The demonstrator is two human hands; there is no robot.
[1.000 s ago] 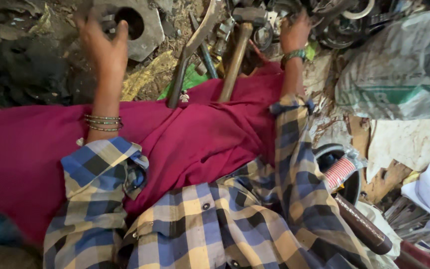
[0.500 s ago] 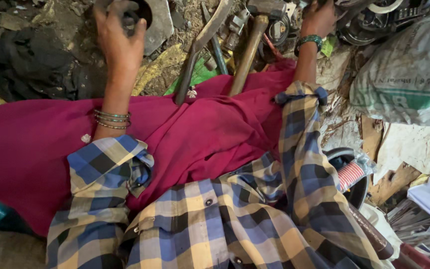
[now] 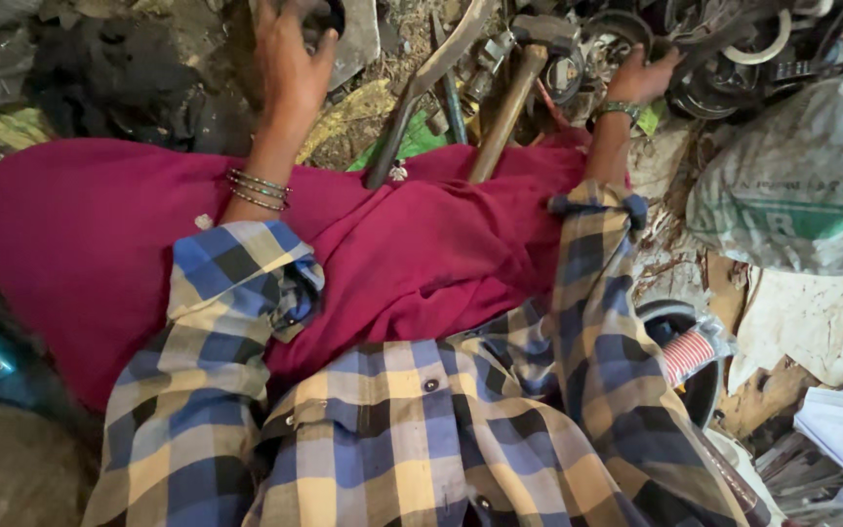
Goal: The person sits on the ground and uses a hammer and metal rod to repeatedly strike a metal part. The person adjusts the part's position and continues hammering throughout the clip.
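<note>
Two hands reach forward over a wide magenta cloth [image 3: 421, 244] that drapes the lap and spreads toward a heap of dark scrap metal [image 3: 734, 49] on the ground. Blue, yellow and black checked sleeves [image 3: 217, 322] are rolled back from both forearms. To the right lies a grey woven sack [image 3: 792, 185], coarse and dusty.

Up at the top edge, the left hand [image 3: 290, 59] rests with fingers spread on a flat grey metal plate [image 3: 358, 39] that has a round hole; it touches the plate but does not close round it, and thin bangles [image 3: 258, 190] ring the wrist. Directly ahead of the right arm, the right hand [image 3: 641, 78] curls into the scrap, though whether it grips anything I cannot tell.

Between the two hands, a wooden-handled hammer [image 3: 509, 107] lies with its long axis running away from the body, steel head farthest out, handle end resting on the cloth. It sits nearer the right hand. Beside it a curved, worn metal bar [image 3: 421, 93] slants the same way.
</note>
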